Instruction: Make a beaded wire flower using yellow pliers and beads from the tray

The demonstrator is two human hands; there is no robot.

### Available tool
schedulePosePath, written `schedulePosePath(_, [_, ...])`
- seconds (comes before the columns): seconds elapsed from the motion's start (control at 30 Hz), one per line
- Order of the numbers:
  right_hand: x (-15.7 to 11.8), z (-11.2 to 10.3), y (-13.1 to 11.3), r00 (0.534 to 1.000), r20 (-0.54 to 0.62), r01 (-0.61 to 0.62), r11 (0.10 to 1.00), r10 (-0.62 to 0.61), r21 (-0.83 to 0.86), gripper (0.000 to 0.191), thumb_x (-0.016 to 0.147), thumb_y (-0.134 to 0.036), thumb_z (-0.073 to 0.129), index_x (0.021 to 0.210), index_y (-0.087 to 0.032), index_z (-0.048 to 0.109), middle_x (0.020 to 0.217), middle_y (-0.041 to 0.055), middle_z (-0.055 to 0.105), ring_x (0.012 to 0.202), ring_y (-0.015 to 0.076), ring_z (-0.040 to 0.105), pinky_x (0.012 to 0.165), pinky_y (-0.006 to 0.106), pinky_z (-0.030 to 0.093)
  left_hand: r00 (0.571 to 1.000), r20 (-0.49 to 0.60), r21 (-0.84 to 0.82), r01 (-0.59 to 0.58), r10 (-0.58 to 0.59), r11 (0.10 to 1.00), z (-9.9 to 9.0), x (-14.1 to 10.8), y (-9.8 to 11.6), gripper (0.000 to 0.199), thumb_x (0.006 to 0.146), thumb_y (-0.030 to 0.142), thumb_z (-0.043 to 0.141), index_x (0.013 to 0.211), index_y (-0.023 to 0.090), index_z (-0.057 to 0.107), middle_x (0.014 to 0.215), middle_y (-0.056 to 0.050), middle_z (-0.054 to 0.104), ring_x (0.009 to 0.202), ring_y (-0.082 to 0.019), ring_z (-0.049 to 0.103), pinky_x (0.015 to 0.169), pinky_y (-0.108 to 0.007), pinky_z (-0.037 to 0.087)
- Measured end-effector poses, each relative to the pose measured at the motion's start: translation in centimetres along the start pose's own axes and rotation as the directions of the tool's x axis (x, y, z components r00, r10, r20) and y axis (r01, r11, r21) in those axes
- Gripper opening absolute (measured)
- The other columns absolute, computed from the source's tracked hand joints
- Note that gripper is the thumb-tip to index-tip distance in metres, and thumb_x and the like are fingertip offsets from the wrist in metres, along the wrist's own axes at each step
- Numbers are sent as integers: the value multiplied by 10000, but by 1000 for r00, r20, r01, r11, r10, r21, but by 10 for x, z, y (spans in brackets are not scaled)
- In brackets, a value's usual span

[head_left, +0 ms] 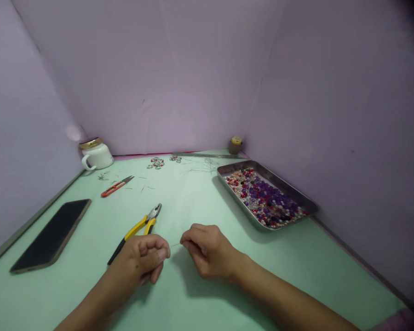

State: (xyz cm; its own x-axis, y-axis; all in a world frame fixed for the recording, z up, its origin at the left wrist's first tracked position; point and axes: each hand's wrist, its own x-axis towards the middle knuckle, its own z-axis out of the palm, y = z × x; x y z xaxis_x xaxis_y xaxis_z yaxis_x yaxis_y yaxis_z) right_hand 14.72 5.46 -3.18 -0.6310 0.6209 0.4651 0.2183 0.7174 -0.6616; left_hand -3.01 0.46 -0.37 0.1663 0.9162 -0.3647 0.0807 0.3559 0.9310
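Note:
A short, thin wire (175, 245) spans the small gap between my two hands above the pale green tabletop. My left hand (147, 257) pinches one end between thumb and fingers. The other end is in the fingertips of my right hand (207, 248), also closed in a pinch. Whether a bead sits inside either pinch is hidden by the fingers. Just behind my left hand lie pliers (138, 226) with yellow and black handles, partly covered by that hand.
A metal tray (238, 204) of mixed beads (267, 195) stands at right. Orange-handled snips (117, 186), wire scraps and a dark phone (53, 234) lie left. Farther back are a white mug (97, 156), beaded wire pieces (156, 162), loose wires (209, 164) and a small pot (235, 145).

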Motion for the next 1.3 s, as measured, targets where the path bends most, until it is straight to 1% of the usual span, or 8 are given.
schedulePosePath(0.1, [3, -1, -5, 939, 159, -343, 876, 306, 339, 117, 719, -179, 484, 708, -125, 588, 537, -14, 482, 438, 79, 449, 428, 210, 364, 996, 59, -228, 84, -73, 970, -8, 1, -4, 140, 694, 279, 578, 637, 157, 539, 319, 76, 420, 295, -7, 136, 320, -155, 70])
schedulePosePath(0.2, [5, 0, -5, 787, 390, -607, 487, 479, 628, 140, 681, -254, 561, 690, -115, 570, 496, -32, 486, 353, 72, 448, 337, 190, 360, 989, 115, -366, 133, -97, 921, -15, 2, -5, 164, 720, 286, 550, 624, 154, 559, 307, 63, 409, 276, -13, 171, 304, -154, 93])
schedulePosePath(0.3, [6, 4, -1, 737, 435, -611, 234, 517, 756, 196, 617, -269, 648, 684, -96, 587, 493, -25, 529, 325, 54, 439, 302, 166, 354, 997, 38, -394, 77, -67, 916, -15, 3, -3, 221, 740, 352, 521, 665, 154, 584, 364, 37, 478, 274, -20, 234, 308, -157, 128])
schedulePosePath(0.4, [5, 10, 0, 714, 445, -584, 110, 542, 804, 233, 592, -270, 690, 689, -77, 604, 488, -20, 546, 316, 41, 437, 283, 144, 340, 983, -176, -221, -85, 46, 972, -4, 5, -1, 198, 657, 329, 626, 757, 160, 601, 527, 25, 566, 332, -19, 314, 345, -157, 202])
schedulePosePath(0.47, [4, 13, -2, 701, 456, -586, 79, 549, 807, 248, 575, -271, 710, 679, -73, 602, 484, -17, 555, 316, 42, 447, 278, 139, 341, 960, -250, -55, -141, 123, 989, 4, 6, -1, 236, 605, 309, 670, 780, 164, 608, 584, 21, 575, 389, -42, 373, 381, -173, 269])
schedulePosePath(0.6, [3, 16, -6, 704, 479, -596, 70, 524, 800, 257, 566, -275, 724, 668, -74, 599, 490, -7, 576, 313, 48, 466, 276, 140, 360, 952, -247, 161, -142, 179, 977, 13, 5, -1, 171, 623, 325, 639, 640, 158, 603, 507, 28, 519, 442, -80, 384, 427, -199, 314])
schedulePosePath(0.83, [2, 14, -3, 735, 492, -578, 52, 466, 814, 268, 578, -204, 714, 795, -75, 625, 587, 13, 616, 357, 62, 516, 335, 172, 429, 919, -304, 291, -162, 252, 943, 8, 4, -2, 165, 671, 319, 579, 597, 171, 581, 484, 45, 447, 446, -81, 337, 437, -198, 283])
schedulePosePath(1.3, [4, 15, -3, 761, 415, -558, 177, 499, 810, 220, 559, -223, 704, 703, -91, 605, 534, -10, 587, 369, 53, 481, 387, 203, 431, 971, -202, -7, -136, 131, 991, 11, 9, -8, 220, 730, 342, 552, 622, 151, 522, 416, 65, 420, 397, -54, 317, 403, -172, 231])
